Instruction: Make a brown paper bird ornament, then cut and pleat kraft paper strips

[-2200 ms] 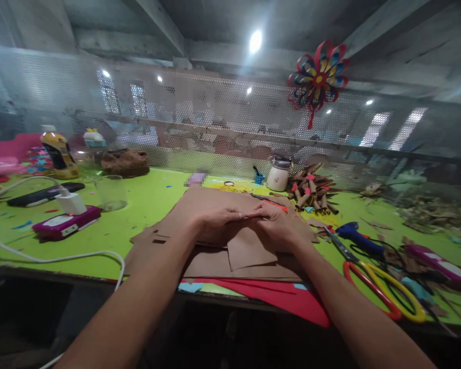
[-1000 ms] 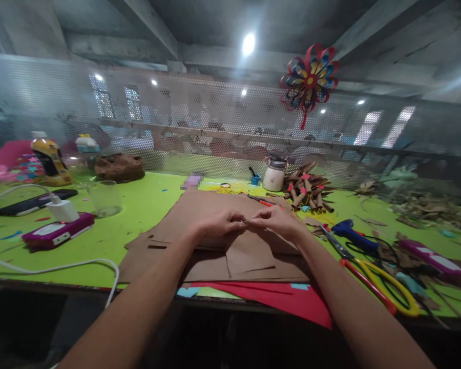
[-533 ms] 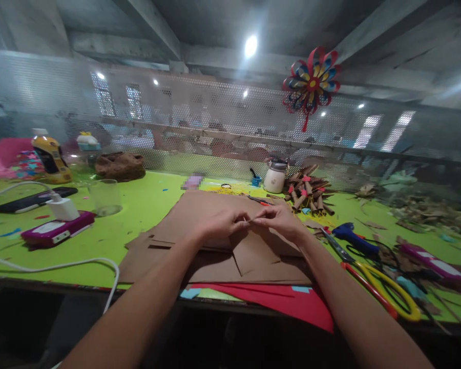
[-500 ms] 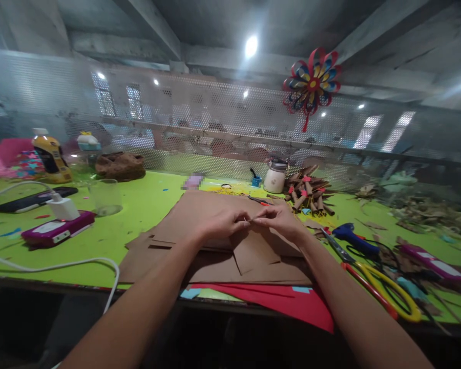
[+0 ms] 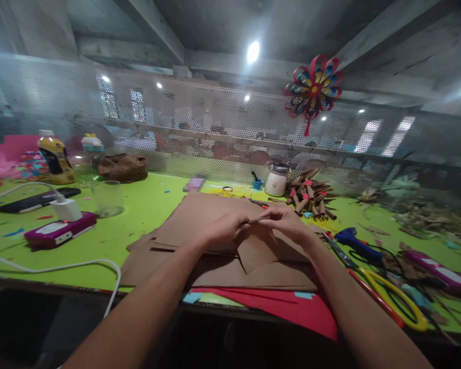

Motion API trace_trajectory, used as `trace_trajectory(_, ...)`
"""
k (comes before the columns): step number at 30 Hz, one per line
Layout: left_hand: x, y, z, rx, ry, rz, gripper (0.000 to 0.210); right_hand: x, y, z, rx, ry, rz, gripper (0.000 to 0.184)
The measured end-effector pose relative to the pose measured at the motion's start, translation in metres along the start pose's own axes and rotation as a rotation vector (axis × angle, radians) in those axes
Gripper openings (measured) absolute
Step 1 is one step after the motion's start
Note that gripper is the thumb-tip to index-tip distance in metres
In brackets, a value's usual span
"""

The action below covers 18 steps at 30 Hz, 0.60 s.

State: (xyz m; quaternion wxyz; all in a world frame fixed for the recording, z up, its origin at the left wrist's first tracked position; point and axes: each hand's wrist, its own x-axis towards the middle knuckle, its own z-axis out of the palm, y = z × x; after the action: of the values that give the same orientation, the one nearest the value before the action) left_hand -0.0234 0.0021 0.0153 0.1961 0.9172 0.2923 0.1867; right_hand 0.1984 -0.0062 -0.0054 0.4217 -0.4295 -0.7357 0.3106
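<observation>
Both hands meet over a stack of brown paper sheets [image 5: 200,212] at the table's front edge. My left hand [image 5: 228,228] pinches the upper edge of a small piece of brown paper [image 5: 257,248], its fingertips curled and partly hidden. Beside it, my right hand [image 5: 284,220] grips the same edge between thumb and fingers. The edge looks folded or rolled at the fingertips. Below the hands, the piece's lower part hangs down over the stack. Red paper [image 5: 292,310] sticks out from under the stack.
Scissors [image 5: 392,300] and a blue glue gun [image 5: 357,243] lie to the right, near a purple device [image 5: 438,269]. Rolled brown paper pieces [image 5: 311,195] and a white jar [image 5: 276,179] stand behind. Leftward are a plastic cup [image 5: 107,199], a purple power bank [image 5: 59,229] and a white cable [image 5: 77,264].
The fingers have shifted slightly along the small paper's top edge, and the piece has turned and moved a little right. The whole view has tilted up slightly.
</observation>
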Motion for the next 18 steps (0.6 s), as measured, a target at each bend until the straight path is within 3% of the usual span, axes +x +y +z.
trace_trajectory(5, 0.001, -0.002, -0.001, -0.047, -0.030, 0.024, 0.024, -0.001, -0.001, -0.003, -0.026, -0.005, 0.040, 0.029)
trace_trajectory(13, 0.006, -0.017, -0.003, -0.247, -0.204, 0.047, 0.033, -0.002, -0.005, -0.001, 0.027, -0.041, 0.039, 0.029)
trace_trajectory(18, 0.008, -0.022, 0.001, -0.401, -0.272, -0.038, 0.036, -0.001, -0.002, -0.001, 0.040, -0.061, 0.027, 0.031)
